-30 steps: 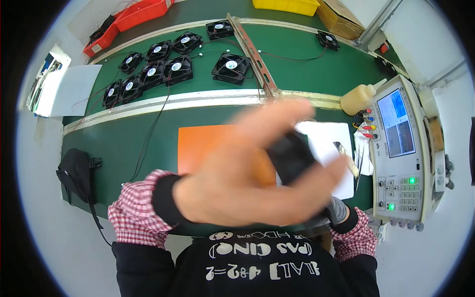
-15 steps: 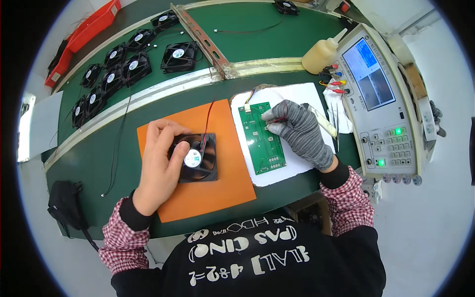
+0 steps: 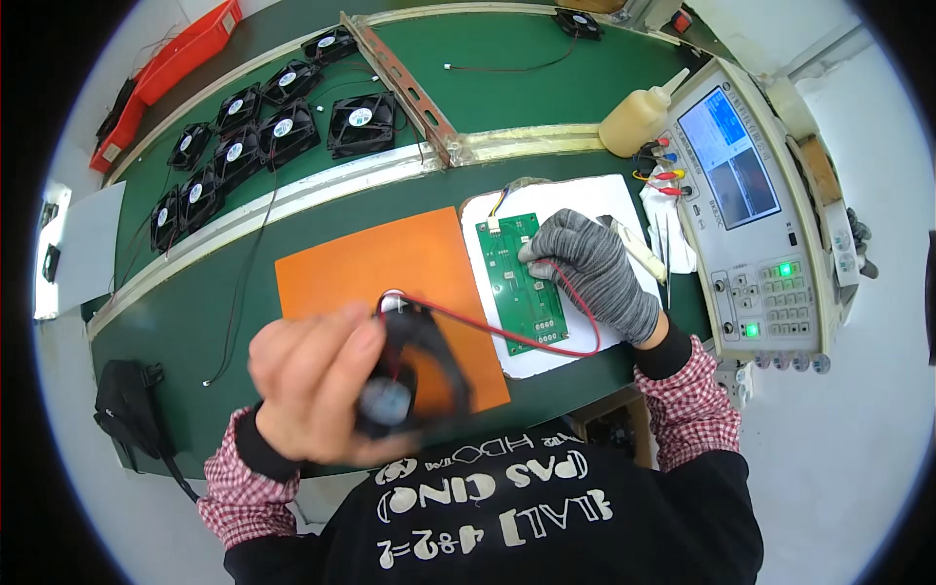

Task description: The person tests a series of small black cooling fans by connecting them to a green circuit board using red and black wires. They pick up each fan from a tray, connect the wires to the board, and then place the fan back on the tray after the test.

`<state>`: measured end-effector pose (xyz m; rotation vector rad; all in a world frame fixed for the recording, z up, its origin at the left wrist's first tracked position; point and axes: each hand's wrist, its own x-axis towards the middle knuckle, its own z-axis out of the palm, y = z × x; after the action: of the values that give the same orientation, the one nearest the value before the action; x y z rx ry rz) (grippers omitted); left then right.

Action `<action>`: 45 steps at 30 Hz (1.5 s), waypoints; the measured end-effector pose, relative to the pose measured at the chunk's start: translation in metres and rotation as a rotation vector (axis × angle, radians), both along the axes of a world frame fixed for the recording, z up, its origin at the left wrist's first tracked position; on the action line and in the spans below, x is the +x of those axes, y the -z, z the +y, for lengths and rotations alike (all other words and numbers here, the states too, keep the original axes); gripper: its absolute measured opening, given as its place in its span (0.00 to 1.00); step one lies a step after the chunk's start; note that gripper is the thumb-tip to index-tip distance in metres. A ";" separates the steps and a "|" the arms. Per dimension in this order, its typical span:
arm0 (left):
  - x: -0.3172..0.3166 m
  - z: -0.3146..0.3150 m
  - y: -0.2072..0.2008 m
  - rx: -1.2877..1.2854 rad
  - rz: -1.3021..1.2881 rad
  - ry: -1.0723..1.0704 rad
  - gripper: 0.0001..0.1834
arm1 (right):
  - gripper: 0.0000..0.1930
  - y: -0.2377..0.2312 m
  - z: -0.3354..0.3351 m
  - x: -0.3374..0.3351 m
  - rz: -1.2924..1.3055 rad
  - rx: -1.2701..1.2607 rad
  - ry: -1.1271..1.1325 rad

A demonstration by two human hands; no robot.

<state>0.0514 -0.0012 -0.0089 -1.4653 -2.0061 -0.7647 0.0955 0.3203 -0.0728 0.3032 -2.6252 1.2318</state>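
Note:
My bare left hand (image 3: 310, 390) grips a black cooling fan (image 3: 387, 400) by its frame, raised and tilted above the near part of the orange mat (image 3: 366, 258); both are smeared by motion. From the fan a red and black cable (image 3: 458, 317) runs right, loops and comes back up to my right hand (image 3: 593, 273). That hand, in a grey striped glove, is closed in a pinch over the green circuit board (image 3: 519, 307), around the cable's end. The plug itself is hidden by the fingers. Under the board lies a white pad (image 3: 604, 200).
Several black fans (image 3: 234, 156) lie beyond the metal rail at the far left. A tester with a screen (image 3: 731, 166) stands on the right, a yellowish squeeze bottle (image 3: 632, 122) beside it. Tweezers (image 3: 667, 253) lie near the tester. A black pouch (image 3: 132, 400) hangs at the left edge.
My left hand has lifted the fan off the orange mat and drawn it toward me, tilting it. The cable now stretches across to my right hand, which stays over the board.

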 end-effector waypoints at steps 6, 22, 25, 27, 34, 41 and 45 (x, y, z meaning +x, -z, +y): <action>0.022 0.003 -0.033 0.290 -1.004 0.169 0.28 | 0.07 0.006 -0.002 0.002 0.043 0.014 0.023; -0.184 0.089 0.023 -0.218 -0.044 -0.342 0.46 | 0.27 0.005 0.006 0.006 0.273 -0.257 0.147; -0.091 0.091 -0.005 -0.113 -0.106 -0.027 0.43 | 0.47 -0.022 -0.026 0.006 0.331 -0.219 0.045; -0.047 0.077 -0.013 -0.120 0.020 0.070 0.45 | 0.59 -0.021 -0.035 0.017 0.228 -0.241 -0.148; -0.102 -0.018 -0.037 0.569 -0.466 -0.418 0.24 | 0.10 -0.028 -0.016 0.015 0.277 0.284 0.037; -0.029 0.034 0.011 -0.147 -0.243 -0.419 0.24 | 0.06 -0.001 -0.011 0.011 -0.037 -0.213 0.136; -0.026 0.041 0.031 -0.446 -0.654 -0.410 0.33 | 0.07 0.007 -0.008 0.007 0.027 -0.181 0.104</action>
<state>0.0259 0.0395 -0.0402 -1.0121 -3.0094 -0.6967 0.1025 0.3124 -0.0798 0.1484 -2.4508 1.4072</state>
